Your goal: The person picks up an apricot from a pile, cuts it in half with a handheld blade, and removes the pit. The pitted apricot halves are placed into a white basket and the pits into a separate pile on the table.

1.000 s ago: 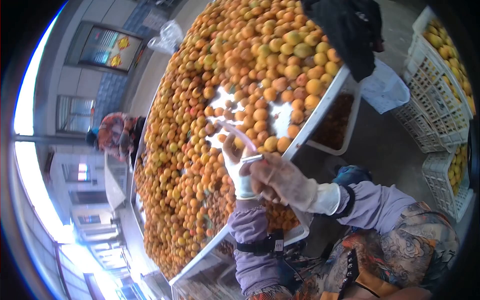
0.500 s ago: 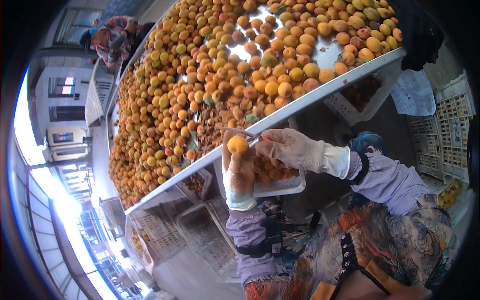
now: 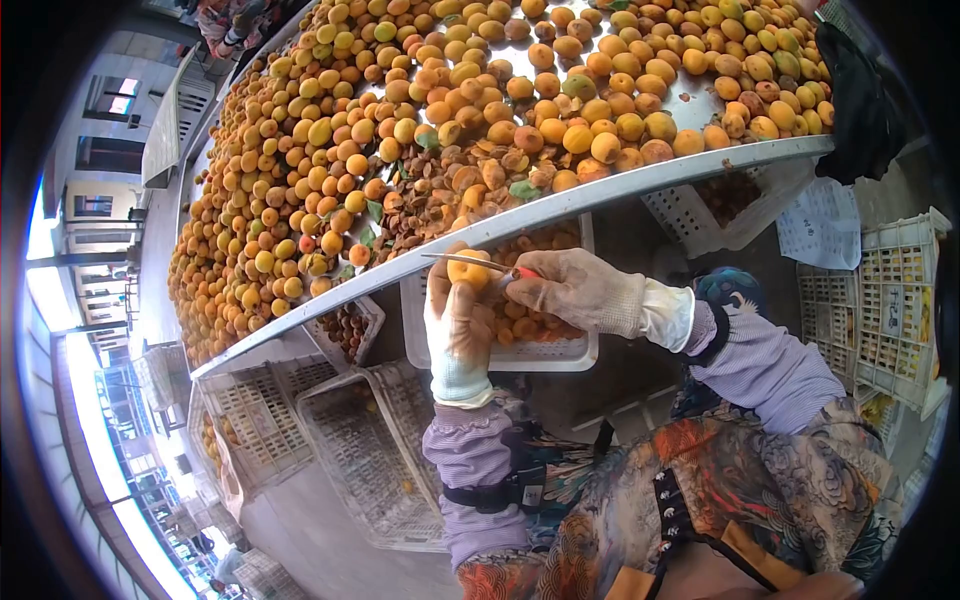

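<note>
My left hand [image 3: 460,335], in a stained white glove, is closed around a yellow-orange apricot [image 3: 467,268], held up just beyond the table's near edge. From the right, my gloved right hand [image 3: 583,290] grips a slim-bladed cutting tool with a red handle [image 3: 527,272]. Its metal blade lies across the upper side of the apricot; whether it has cut in, I cannot tell. Below both hands sits a white crate [image 3: 545,355] with orange apricot pieces in it. Many whole apricots [image 3: 290,190] cover the metal table, with brown scraps [image 3: 425,210] near its edge.
The table's raised metal rim [image 3: 620,190] runs diagonally before me. Plastic crates [image 3: 370,460] stand at lower left, and stacked crates [image 3: 890,300] at right. Black cloth [image 3: 860,105] hangs at the table's right end. Another person [image 3: 235,25] is at the far left.
My view has shifted, so the table and crates sit differently in the frame. The blade now lies across the apricot, where before it was above it.
</note>
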`<state>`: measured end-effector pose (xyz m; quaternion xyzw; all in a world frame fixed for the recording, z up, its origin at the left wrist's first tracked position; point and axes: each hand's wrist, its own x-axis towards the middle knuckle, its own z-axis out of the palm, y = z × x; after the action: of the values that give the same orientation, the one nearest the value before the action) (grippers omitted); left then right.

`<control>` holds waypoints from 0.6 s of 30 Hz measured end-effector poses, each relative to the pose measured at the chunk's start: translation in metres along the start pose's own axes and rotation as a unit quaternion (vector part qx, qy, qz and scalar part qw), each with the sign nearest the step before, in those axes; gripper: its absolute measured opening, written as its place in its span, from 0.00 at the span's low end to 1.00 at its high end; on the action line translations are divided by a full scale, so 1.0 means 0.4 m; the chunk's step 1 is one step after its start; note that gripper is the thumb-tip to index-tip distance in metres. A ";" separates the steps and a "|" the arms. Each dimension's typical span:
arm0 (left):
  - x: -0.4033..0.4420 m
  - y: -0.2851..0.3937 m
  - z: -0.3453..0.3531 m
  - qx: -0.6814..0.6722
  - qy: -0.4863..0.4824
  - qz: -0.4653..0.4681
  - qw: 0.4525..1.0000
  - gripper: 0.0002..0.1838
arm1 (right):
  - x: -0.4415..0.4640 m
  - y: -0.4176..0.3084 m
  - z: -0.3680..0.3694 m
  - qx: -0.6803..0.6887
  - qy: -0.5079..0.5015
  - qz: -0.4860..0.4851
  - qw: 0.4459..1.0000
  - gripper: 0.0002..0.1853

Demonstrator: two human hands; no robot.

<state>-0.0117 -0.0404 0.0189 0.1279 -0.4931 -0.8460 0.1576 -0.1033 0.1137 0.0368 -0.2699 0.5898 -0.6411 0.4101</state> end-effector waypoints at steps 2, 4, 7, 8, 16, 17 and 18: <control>0.001 0.004 0.010 0.000 0.004 0.012 1.000 0.30 | 0.000 -0.015 -0.003 0.001 0.015 0.012 1.000 0.17; -0.002 0.009 0.009 -0.007 -0.022 -0.003 1.000 0.30 | -0.008 -0.041 -0.017 0.001 0.034 0.024 0.999 0.17; -0.018 0.009 0.036 -0.014 -0.039 -0.053 0.998 0.33 | -0.017 -0.062 -0.050 0.221 0.053 -0.141 0.963 0.17; -0.026 0.009 0.056 -0.004 -0.046 -0.092 0.995 0.35 | -0.021 -0.079 -0.054 0.221 0.091 -0.156 0.958 0.17; -0.041 -0.060 0.093 -0.010 -0.146 -0.224 0.964 0.39 | -0.013 -0.101 -0.050 0.287 0.149 -0.203 0.924 0.14; -0.043 -0.065 0.094 -0.018 -0.151 -0.222 0.963 0.38 | -0.013 -0.100 -0.053 0.280 0.131 -0.202 0.929 0.14; -0.046 -0.065 0.098 -0.012 -0.142 -0.227 0.963 0.37 | -0.014 -0.099 -0.055 0.278 0.121 -0.188 0.934 0.15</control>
<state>-0.0132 0.0101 0.0162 0.1133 -0.4585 -0.8747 -0.1088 -0.1270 0.1290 0.0728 -0.1721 0.3718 -0.8725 0.2664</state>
